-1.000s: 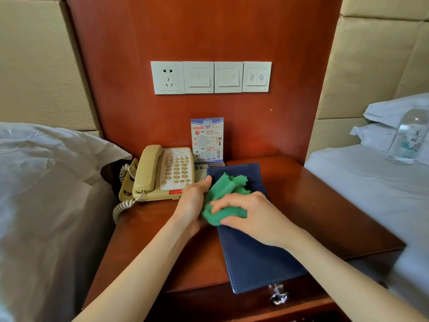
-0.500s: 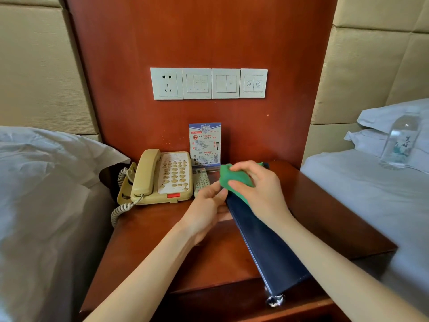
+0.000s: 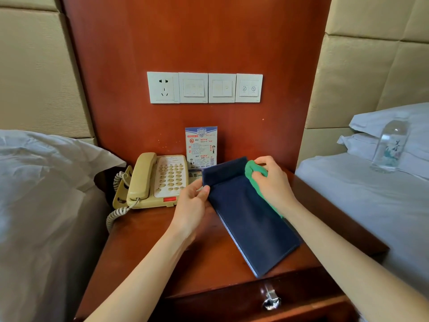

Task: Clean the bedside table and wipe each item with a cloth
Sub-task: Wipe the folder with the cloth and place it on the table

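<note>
My left hand (image 3: 193,206) tilts the dark blue leather folder (image 3: 249,217), right hand (image 3: 274,182) clutches the green cloth (image 3: 253,170); beige corded phone (image 3: 154,180) probably unwiped yet.

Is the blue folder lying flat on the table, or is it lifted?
Lifted: the blue folder tilts, far end raised by both hands.
</note>
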